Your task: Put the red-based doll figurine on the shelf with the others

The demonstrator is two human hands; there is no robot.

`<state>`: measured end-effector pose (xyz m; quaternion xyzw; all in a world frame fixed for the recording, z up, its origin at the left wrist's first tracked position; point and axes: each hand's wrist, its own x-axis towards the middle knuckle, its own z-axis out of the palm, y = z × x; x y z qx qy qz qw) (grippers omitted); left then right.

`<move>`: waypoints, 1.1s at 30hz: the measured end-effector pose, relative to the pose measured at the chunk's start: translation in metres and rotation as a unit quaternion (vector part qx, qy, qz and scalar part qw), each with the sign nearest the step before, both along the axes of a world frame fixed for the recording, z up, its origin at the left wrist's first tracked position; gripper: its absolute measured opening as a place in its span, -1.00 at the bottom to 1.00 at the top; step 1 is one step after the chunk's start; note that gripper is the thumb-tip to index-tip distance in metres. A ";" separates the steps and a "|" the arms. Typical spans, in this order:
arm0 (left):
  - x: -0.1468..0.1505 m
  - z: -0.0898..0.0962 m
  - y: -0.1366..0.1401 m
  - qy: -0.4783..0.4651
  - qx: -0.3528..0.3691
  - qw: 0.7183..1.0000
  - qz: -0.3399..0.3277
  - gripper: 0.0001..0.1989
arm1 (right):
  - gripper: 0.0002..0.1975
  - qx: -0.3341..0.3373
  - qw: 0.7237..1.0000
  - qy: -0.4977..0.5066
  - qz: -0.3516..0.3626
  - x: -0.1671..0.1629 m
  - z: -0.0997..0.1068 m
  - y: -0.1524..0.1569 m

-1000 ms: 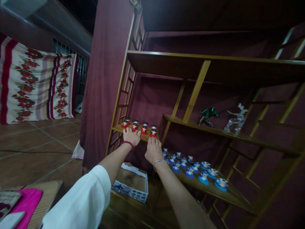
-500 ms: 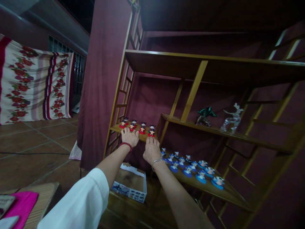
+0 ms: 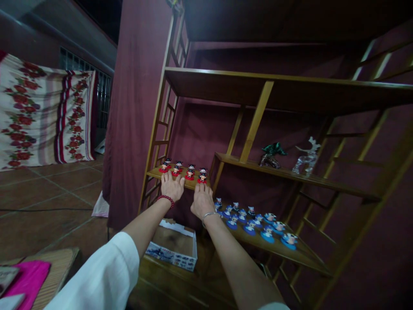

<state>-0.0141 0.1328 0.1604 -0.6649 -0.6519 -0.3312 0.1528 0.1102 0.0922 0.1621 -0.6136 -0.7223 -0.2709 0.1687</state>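
Several small figurines with black hair and round red bases (image 3: 190, 174) stand in two rows on the left shelf (image 3: 186, 184). My left hand (image 3: 172, 187), a red bead bracelet on its wrist, reaches palm down to the front row, fingers spread at the bases. At the right end of that row, my right hand (image 3: 202, 200) has its fingers stretched toward the front figurine (image 3: 202, 177). Its fingertips are at the red base; I cannot tell whether they touch it. A silver bangle circles the right wrist. Neither hand holds anything that I can see.
Several blue-based figurines (image 3: 250, 227) stand on the lower right shelf. A green-and-brown ornament (image 3: 272, 156) and a clear deer figure (image 3: 306, 158) stand higher up. Below my hands lies an open cardboard box (image 3: 186, 263). A wooden post (image 3: 258, 122) divides the shelves.
The view has shifted slightly, so the shelves appear a little further left. Both hands stay at the front row, and the red-based figurines keep much the same arrangement.
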 end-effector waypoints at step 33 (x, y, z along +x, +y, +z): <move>0.026 0.022 0.004 0.074 -0.090 0.985 -0.126 -0.49 | -0.29 0.016 1.000 0.015 0.008 0.002 -0.006 0.003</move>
